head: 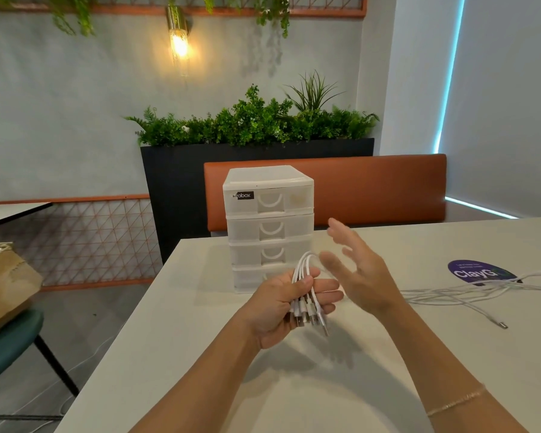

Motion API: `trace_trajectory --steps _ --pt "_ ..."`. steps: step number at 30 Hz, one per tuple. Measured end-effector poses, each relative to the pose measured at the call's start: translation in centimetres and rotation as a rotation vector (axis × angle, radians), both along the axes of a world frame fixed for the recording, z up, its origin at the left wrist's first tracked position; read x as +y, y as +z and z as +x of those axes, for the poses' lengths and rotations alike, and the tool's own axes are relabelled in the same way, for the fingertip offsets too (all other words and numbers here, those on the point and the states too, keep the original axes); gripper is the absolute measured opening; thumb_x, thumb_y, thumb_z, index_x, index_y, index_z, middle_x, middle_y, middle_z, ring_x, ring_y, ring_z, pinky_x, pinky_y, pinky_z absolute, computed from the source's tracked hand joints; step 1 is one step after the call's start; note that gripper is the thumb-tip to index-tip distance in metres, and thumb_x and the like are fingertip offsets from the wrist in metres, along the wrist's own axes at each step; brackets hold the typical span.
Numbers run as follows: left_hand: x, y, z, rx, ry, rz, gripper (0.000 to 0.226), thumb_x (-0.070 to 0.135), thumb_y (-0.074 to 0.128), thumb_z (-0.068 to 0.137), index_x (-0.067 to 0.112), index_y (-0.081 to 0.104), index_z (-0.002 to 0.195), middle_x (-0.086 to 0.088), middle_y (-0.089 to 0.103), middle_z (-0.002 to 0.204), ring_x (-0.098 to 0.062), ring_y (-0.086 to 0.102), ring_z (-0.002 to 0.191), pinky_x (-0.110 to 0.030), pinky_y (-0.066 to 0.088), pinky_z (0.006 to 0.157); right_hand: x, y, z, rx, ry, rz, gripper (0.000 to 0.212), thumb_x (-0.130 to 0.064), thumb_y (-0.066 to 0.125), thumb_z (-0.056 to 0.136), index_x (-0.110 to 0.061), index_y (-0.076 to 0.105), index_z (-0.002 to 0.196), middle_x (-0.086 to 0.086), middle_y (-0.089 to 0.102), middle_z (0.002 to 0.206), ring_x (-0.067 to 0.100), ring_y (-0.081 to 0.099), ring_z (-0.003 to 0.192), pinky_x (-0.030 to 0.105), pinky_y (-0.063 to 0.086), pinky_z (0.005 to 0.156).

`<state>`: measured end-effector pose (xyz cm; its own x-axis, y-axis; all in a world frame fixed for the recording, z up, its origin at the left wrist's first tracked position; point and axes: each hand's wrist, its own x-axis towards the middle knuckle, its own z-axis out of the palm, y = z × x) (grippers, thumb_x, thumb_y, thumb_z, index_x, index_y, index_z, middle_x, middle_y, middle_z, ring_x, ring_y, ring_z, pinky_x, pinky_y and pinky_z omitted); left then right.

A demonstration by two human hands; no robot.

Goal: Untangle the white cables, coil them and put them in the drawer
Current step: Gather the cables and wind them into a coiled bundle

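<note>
Head view: pale table (pixel 200 354) filling the lower frame, purple round sticker (pixel 478 272) at 3 o'clock on its top. Beyond the far edge at 12 o'clock, orange bench back (pixel 372 189), then a black planter (pixel 175 189) topped with green foliage, grey wall behind with a lit lamp (pixel 179 45) high at 11 o'clock. Teal chair (pixel 7 348) at 8 o'clock beside the table, cardboard box (pixel 3 282) above it at 9 o'clock. White drawer unit (pixel 269 226) standing upright near the table's far edge, just above centre, four drawers stacked, all closed. Left hand (pixel 281 303) raised over the table at centre, palm up, fingers and thumb curled round a folded cable bundle (pixel 303 285); looped end poking out above the thumb toward 12 o'clock, in front of the lowest drawers, metal plugs hanging out of the palm toward 6 o'clock. Right hand (pixel 356 270) just beside the bundle at its 2 o'clock, fingers straight and spread, holding nothing, blurred; contact with the loops not clear. Loose cables (pixel 450 293) lying tangled on the table at 3 o'clock, well apart from the left hand, strands crossing under the sticker's lower edge, one plug end trailing toward 4 o'clock. Thin bracelet (pixel 456 401) on the right wrist at 5 o'clock.
</note>
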<state>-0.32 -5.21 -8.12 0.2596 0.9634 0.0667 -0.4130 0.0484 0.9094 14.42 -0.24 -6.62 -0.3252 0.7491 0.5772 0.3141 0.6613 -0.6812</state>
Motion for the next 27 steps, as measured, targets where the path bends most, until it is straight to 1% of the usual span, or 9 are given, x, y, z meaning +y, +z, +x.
trace_trajectory --steps 2,3,6,8,10,14,18,22,27 --pt "-0.3 0.2 0.1 -0.01 -0.055 0.02 0.015 0.005 0.038 0.096 0.003 0.052 0.102 -0.013 0.072 0.084 -0.025 0.071 0.078 -0.034 0.059 0.072 0.7 1.3 -0.6 -0.091 -0.004 0.046 0.049 -0.05 0.039 0.093 -0.013 0.063 0.114 -0.004 0.061 0.114 -0.001 0.05 0.092 0.008 0.035 0.083" --pt "-0.4 0.3 0.1 -0.001 -0.079 0.039 0.013 0.005 0.039 0.095 0.003 0.052 0.099 -0.013 0.073 0.082 -0.025 0.072 0.078 -0.034 0.059 0.072 1.1 1.9 -1.0 -0.156 0.013 -0.001 0.048 -0.046 0.034 0.096 -0.013 0.068 0.099 -0.001 0.063 0.103 0.002 0.051 0.085 0.007 0.036 0.078" --pt "-0.8 0.5 -0.2 0.056 -0.143 0.101 0.02 0.011 0.048 0.084 0.001 0.052 0.101 -0.01 0.073 0.082 -0.024 0.071 0.079 -0.033 0.058 0.074 2.5 3.2 -1.5 -0.333 0.044 -0.28 0.063 -0.065 0.035 0.085 -0.011 0.058 0.061 -0.002 0.059 0.067 0.007 0.052 0.065 0.019 0.038 0.071" --pt "-1.0 0.6 -0.5 0.105 -0.158 0.11 0.022 0.012 0.049 0.083 0.002 0.054 0.101 -0.009 0.073 0.084 -0.023 0.071 0.08 -0.034 0.058 0.078 3.4 3.8 -1.4 -0.414 0.031 -0.338 0.063 -0.061 0.046 0.086 -0.01 0.045 0.049 -0.001 0.046 0.044 0.01 0.044 0.046 0.019 0.039 0.06" --pt "-1.1 0.7 -0.7 0.165 -0.182 0.123 0.015 0.01 0.046 0.088 0.005 0.055 0.099 -0.008 0.073 0.085 -0.022 0.071 0.081 -0.032 0.057 0.08 4.1 4.7 -1.2 -0.458 -0.035 -0.307 0.062 -0.058 0.053 0.084 -0.012 0.039 0.044 -0.002 0.036 0.039 0.01 0.036 0.038 0.02 0.037 0.053" --pt "-1.0 0.8 -0.4 0.349 -0.223 0.13 0.021 0.004 0.034 0.099 0.009 0.054 0.099 -0.002 0.073 0.084 -0.017 0.071 0.079 -0.025 0.055 0.075 5.0 6.3 -0.6 -0.607 -0.159 -0.17 0.062 -0.06 0.055 0.081 -0.01 0.048 0.045 0.002 0.039 0.046 0.012 0.038 0.044 0.024 0.035 0.052" --pt "-1.3 1.1 -0.4 0.43 -0.229 0.141 0.022 0.005 0.034 0.1 0.012 0.055 0.101 0.002 0.072 0.083 -0.012 0.069 0.072 -0.017 0.05 0.062 5.7 7.4 0.3 -0.664 -0.284 -0.103 0.062 -0.056 0.054 0.085 -0.012 0.039 0.044 0.0 0.031 0.046 0.015 0.033 0.046 0.03 0.032 0.052" --pt "-1.2 1.1 -0.3 0.456 -0.235 0.17 0.023 0.006 0.035 0.1 0.013 0.056 0.105 0.002 0.071 0.085 -0.012 0.068 0.074 -0.022 0.052 0.07 5.9 8.5 0.3 -0.72 -0.332 0.002 0.061 -0.055 0.052 0.087 -0.012 0.043 0.044 0.0 0.037 0.047 0.014 0.038 0.048 0.03 0.036 0.054" --pt "-1.3 0.9 0.0 0.386 -0.234 0.173 0.023 0.0 0.035 0.098 0.011 0.054 0.105 -0.001 0.072 0.086 -0.018 0.068 0.082 -0.028 0.053 0.081 5.9 9.2 -0.2 -0.773 -0.354 0.085 0.059 -0.054 0.052 0.087 -0.014 0.043 0.044 0.0 0.037 0.046 0.014 0.039 0.048 0.029 0.038 0.053"
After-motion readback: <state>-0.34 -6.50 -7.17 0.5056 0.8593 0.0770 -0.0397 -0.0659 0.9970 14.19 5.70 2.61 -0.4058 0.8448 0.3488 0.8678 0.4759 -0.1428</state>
